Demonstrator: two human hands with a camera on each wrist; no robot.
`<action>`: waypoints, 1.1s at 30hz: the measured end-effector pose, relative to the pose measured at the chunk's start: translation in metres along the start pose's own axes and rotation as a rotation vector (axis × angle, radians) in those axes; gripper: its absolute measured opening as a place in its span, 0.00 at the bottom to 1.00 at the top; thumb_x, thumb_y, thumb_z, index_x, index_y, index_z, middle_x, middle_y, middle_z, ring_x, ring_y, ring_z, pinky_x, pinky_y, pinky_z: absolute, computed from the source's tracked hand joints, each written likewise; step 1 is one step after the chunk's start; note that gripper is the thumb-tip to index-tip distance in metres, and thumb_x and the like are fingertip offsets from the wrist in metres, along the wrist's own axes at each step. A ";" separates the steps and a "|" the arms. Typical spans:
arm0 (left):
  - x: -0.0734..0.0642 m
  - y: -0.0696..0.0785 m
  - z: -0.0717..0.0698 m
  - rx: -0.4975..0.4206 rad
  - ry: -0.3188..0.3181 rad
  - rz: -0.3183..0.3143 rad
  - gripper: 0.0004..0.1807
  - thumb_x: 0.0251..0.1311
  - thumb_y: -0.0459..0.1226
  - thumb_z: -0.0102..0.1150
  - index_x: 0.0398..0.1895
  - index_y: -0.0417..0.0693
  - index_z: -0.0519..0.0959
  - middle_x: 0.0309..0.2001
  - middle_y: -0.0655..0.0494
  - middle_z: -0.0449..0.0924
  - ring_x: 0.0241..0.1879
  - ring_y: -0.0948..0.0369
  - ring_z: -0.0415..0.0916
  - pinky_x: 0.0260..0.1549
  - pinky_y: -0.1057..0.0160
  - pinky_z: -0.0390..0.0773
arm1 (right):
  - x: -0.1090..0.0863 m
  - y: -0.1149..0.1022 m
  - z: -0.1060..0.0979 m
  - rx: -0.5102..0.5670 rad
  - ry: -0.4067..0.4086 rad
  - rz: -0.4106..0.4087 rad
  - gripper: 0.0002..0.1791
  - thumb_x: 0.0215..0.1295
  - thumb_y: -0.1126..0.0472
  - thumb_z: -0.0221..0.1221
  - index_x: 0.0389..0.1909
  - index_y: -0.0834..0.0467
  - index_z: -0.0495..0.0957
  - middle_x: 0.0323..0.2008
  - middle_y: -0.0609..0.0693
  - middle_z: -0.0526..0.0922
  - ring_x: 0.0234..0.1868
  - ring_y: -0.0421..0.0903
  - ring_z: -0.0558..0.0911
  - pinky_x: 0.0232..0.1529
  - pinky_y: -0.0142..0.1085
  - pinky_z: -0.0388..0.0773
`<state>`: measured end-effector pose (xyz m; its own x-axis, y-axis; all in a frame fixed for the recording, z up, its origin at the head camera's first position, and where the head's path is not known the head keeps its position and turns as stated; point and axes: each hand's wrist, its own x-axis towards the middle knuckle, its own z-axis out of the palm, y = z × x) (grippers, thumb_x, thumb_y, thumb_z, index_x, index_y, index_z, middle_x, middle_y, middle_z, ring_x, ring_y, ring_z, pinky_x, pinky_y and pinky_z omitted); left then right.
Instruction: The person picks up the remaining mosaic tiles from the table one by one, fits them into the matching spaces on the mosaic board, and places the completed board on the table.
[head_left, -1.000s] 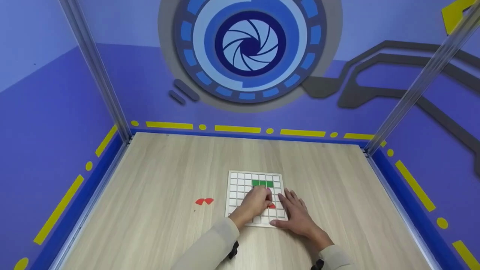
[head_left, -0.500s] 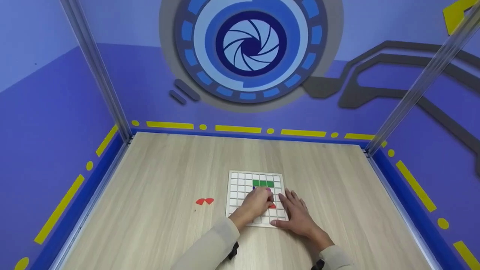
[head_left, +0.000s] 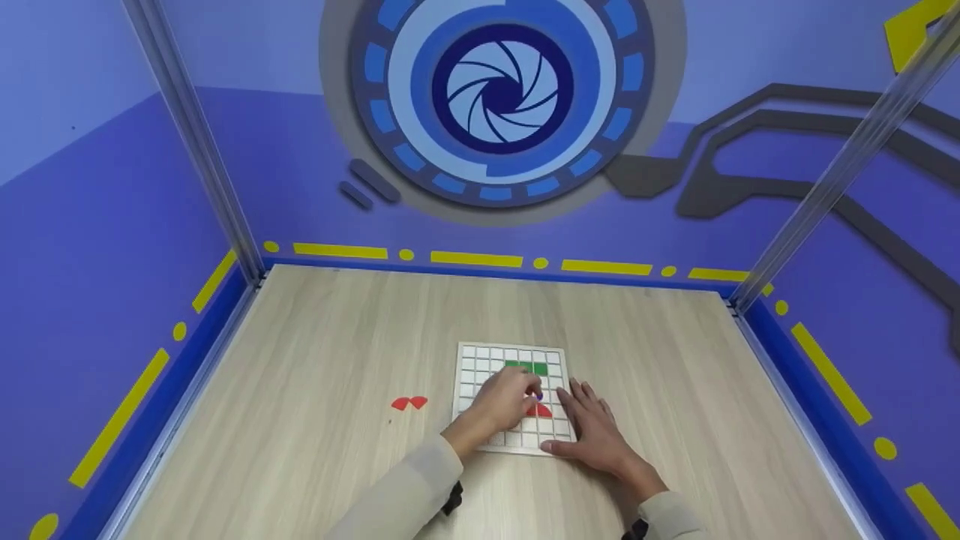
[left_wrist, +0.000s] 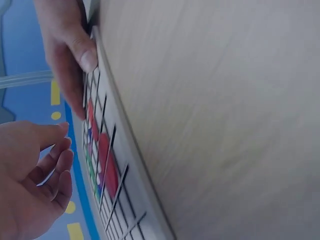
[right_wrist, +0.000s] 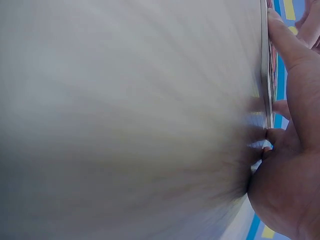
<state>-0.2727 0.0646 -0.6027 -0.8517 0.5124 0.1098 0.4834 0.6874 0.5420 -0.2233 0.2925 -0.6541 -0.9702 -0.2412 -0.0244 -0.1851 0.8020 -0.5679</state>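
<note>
A white square-gridded board [head_left: 469,367] lies on the table with coloured pieces in some cells. My left hand [head_left: 502,401] is over the board's middle; in the left wrist view its fingers are loosely bent above the grid, with nothing visible between them. Green pieces [head_left: 541,368] show beyond this hand, and red pieces [head_left: 541,411] by its fingertips. Among them in the left wrist view are small blue and purple pieces, partly hidden in the head view. My right hand [head_left: 596,431] rests along the board's right edge, fingers extended, thumb on the near right corner.
Two loose red fan-shaped pieces [head_left: 409,403] lie on the wooden table [head_left: 337,337] left of the board. Blue-purple walls [head_left: 285,172] enclose the table at the back and sides, with metal posts [head_left: 202,142] at the corners.
My left hand has drawn slightly left from its earlier spot, with its fingers loosened, uncovering more of the red pieces. My right hand and the board stay put.
</note>
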 end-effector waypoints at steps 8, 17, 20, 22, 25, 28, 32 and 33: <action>-0.030 -0.031 -0.044 -0.074 0.028 -0.125 0.15 0.68 0.40 0.71 0.56 0.49 0.86 0.47 0.61 0.80 0.49 0.62 0.77 0.50 0.61 0.80 | -0.002 -0.001 0.003 0.002 -0.014 0.029 0.63 0.55 0.27 0.71 0.83 0.55 0.59 0.85 0.59 0.48 0.85 0.62 0.41 0.79 0.64 0.36; -0.061 -0.088 -0.076 -0.044 0.107 -0.209 0.14 0.68 0.35 0.70 0.54 0.43 0.86 0.47 0.54 0.80 0.49 0.56 0.78 0.49 0.55 0.81 | -0.001 0.001 0.001 0.000 -0.017 0.028 0.64 0.53 0.25 0.71 0.84 0.54 0.58 0.85 0.57 0.46 0.85 0.60 0.39 0.79 0.62 0.36; -0.070 -0.102 -0.084 -0.030 0.118 -0.225 0.13 0.67 0.33 0.71 0.53 0.41 0.86 0.46 0.53 0.80 0.49 0.54 0.78 0.49 0.53 0.81 | -0.001 0.000 0.000 0.006 -0.009 0.023 0.64 0.53 0.26 0.72 0.83 0.55 0.58 0.85 0.58 0.47 0.85 0.61 0.40 0.79 0.63 0.36; -0.075 -0.109 -0.088 -0.032 0.109 -0.252 0.13 0.67 0.34 0.71 0.53 0.41 0.85 0.47 0.52 0.80 0.50 0.53 0.77 0.50 0.52 0.81 | -0.001 0.000 0.000 0.010 -0.005 0.020 0.64 0.53 0.27 0.72 0.83 0.55 0.58 0.85 0.59 0.47 0.85 0.61 0.40 0.79 0.63 0.36; -0.082 -0.116 -0.090 -0.031 0.098 -0.275 0.12 0.68 0.34 0.70 0.52 0.41 0.86 0.46 0.53 0.79 0.50 0.53 0.77 0.51 0.51 0.80 | -0.001 0.000 0.000 0.021 0.002 0.012 0.63 0.53 0.28 0.73 0.83 0.56 0.59 0.85 0.60 0.48 0.85 0.62 0.41 0.79 0.64 0.36; -0.086 -0.121 -0.089 -0.027 0.092 -0.283 0.10 0.67 0.33 0.70 0.50 0.41 0.86 0.44 0.54 0.78 0.48 0.54 0.77 0.51 0.52 0.80 | 0.000 0.000 0.001 0.015 -0.002 0.016 0.64 0.53 0.27 0.72 0.83 0.55 0.59 0.85 0.59 0.47 0.85 0.61 0.40 0.79 0.63 0.36; -0.090 -0.125 -0.088 -0.032 0.086 -0.262 0.08 0.66 0.32 0.71 0.46 0.40 0.86 0.42 0.53 0.78 0.43 0.56 0.76 0.48 0.52 0.80 | -0.001 0.001 0.002 0.010 -0.004 0.016 0.64 0.53 0.26 0.72 0.83 0.55 0.59 0.85 0.59 0.47 0.85 0.61 0.40 0.79 0.63 0.36; -0.091 -0.126 -0.088 -0.029 0.082 -0.252 0.08 0.66 0.33 0.72 0.45 0.40 0.86 0.41 0.53 0.78 0.42 0.56 0.75 0.47 0.52 0.80 | -0.001 0.001 0.002 0.010 -0.004 0.016 0.64 0.53 0.26 0.72 0.83 0.55 0.59 0.85 0.59 0.47 0.85 0.62 0.40 0.79 0.63 0.36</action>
<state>-0.2739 -0.1136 -0.6077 -0.9585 0.2828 0.0347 0.2491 0.7725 0.5841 -0.2222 0.2922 -0.6562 -0.9724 -0.2306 -0.0364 -0.1682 0.8002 -0.5757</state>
